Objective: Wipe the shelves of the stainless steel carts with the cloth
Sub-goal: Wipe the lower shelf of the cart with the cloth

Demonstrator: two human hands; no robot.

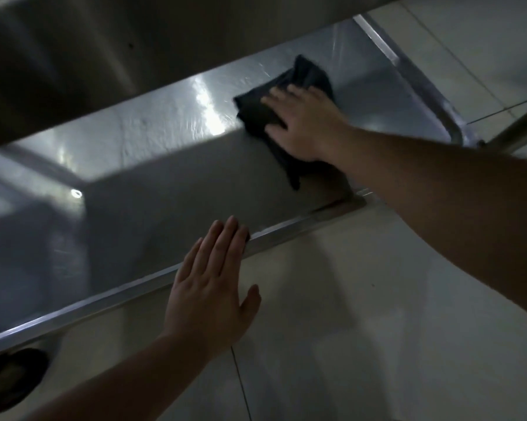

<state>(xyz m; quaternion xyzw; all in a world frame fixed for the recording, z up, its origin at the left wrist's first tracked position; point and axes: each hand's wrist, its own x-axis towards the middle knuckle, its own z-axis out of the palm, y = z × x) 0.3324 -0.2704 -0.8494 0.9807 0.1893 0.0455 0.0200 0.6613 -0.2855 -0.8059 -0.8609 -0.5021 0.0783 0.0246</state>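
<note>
The shelf [152,153] is shiny smooth metal with bright wet-looking streaks. The cloth [289,86] on it is dark, soft and not shiny. The floor [362,314] has pale, smooth, slightly glossy tiles

Both forearms are bare to the frame edge, with no sleeve, glove, watch, or ring visible; the left hand [209,294] and right hand [306,123] each show bare fingers [225,238] with short nails.
</note>
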